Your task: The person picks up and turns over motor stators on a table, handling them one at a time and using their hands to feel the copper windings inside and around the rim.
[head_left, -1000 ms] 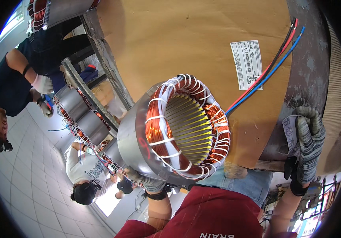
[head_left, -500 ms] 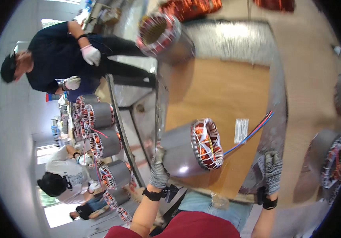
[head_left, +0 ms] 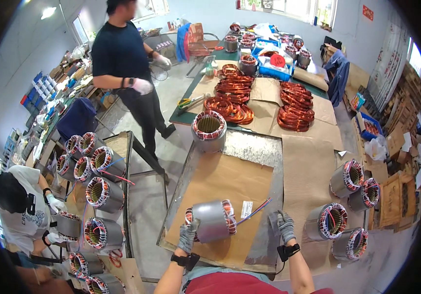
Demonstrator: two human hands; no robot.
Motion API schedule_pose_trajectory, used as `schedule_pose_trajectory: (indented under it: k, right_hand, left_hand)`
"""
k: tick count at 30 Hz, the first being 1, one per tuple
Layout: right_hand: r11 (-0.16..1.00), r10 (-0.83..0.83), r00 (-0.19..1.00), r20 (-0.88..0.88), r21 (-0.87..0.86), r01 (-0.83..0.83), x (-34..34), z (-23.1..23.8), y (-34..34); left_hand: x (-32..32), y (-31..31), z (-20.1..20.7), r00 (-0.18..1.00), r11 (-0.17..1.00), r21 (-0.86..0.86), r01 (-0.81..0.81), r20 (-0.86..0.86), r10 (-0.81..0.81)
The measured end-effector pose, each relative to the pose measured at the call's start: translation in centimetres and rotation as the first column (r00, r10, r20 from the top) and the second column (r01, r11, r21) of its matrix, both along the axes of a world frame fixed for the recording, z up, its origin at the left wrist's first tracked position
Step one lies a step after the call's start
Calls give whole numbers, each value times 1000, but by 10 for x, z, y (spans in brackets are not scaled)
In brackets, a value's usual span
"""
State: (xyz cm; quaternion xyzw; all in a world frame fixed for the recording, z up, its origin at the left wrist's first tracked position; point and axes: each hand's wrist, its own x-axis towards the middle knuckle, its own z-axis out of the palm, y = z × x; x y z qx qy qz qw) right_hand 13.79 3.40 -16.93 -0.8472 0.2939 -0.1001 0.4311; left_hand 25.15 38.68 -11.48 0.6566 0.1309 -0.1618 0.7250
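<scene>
A motor stator [head_left: 209,221], a grey steel cylinder with laced copper windings at both ends, lies on its side on brown cardboard [head_left: 230,181]. My left hand [head_left: 187,236], in a grey glove, grips its left end, thumb over the casing. From the stator's right end, red and blue lead wires [head_left: 255,210] run out across the cardboard, passing a white label [head_left: 246,209]. Apart from the stator, my right hand [head_left: 286,227], also gloved, is at the right side of the metal-topped work surface [head_left: 264,142]. Its fingers stretch forward, with nothing visibly held.
One stator [head_left: 209,132] stands at the far edge; several more [head_left: 327,221] are at right. Copper coils [head_left: 232,90] are piled on the table ahead. A left-hand bench [head_left: 129,196] bears several stators. One co-worker [head_left: 127,68] stands beyond it; another [head_left: 24,196] works at far left.
My view has swung round and lifted, bringing the table ahead and the right-hand stators into sight. My left hand stays on the stator; my right hand remains apart from it.
</scene>
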Motion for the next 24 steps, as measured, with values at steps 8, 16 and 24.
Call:
schedule_pose_trajectory:
  k: [8,16,24]
  right_hand:
    - [871,381,919,-104,-294,-395,42,85,64]
    - [807,388,910,144,425,-411,43,28,150]
    - [755,367,889,272,471,-456,38,31,156]
  left_hand:
    - [-33,6,6,974,965,198,174,108,-198]
    - [-13,66,43,707,619,514,595,34,-707]
    - [62,131,253,594,494,710,501,133,-793]
